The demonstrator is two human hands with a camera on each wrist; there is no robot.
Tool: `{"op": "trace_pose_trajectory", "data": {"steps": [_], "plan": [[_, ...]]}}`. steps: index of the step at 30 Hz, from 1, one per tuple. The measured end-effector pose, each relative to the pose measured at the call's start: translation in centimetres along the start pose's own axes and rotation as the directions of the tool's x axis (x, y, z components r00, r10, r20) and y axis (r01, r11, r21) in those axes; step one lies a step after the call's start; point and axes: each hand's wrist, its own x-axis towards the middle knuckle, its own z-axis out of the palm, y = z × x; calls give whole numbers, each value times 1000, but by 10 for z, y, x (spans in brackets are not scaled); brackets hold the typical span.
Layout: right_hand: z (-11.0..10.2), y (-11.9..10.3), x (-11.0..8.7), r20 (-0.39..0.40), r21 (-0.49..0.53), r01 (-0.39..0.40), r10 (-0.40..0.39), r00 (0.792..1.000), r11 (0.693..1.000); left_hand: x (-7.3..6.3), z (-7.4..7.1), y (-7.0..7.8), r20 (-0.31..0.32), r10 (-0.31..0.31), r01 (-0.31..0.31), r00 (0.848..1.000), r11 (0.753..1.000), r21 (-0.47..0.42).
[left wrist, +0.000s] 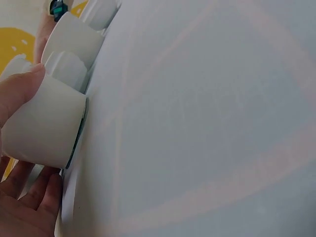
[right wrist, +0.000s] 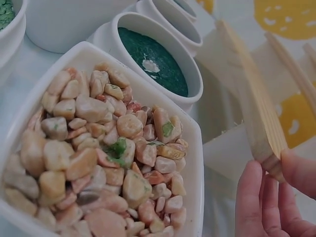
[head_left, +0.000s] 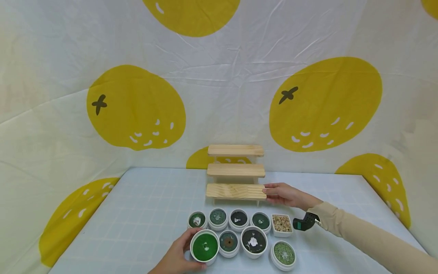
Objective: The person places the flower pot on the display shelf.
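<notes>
My left hand (head_left: 178,254) grips a white round pot (head_left: 205,247) with a bright green fill, at the front left of a group of pots. In the left wrist view the thumb lies along the pot's wall (left wrist: 42,121), and the other fingers curl on the opposite side. Farther off, my right hand (head_left: 285,195) holds the right end of the lowest board of a three-step wooden stand (head_left: 236,191). The right wrist view has its thumb on top of the board (right wrist: 259,113) and the fingers beneath. A square white pot of pebbles (right wrist: 113,158) sits close to this hand.
Behind the left hand's pot stands a row of white pots with dark green fills, including one pot (head_left: 218,217). A taller pot (head_left: 253,242) and a pale green one (head_left: 283,254) stand to its right. Fruit-print cloth (head_left: 232,95) hangs directly behind the stand.
</notes>
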Motion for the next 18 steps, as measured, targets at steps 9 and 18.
{"op": "trace_pose_trajectory", "data": {"steps": [9, 18], "plan": [[-1, -1, 1, 6, -4, 4, -4, 1000, 1000, 0, 1, 2, -4, 13, -13, 1000, 1000, -17], [-1, 0, 1, 5, 4, 1, -1, 1000, 1000, 0, -5, 10, 3, 130, -130, 991, 991, -36]]}}
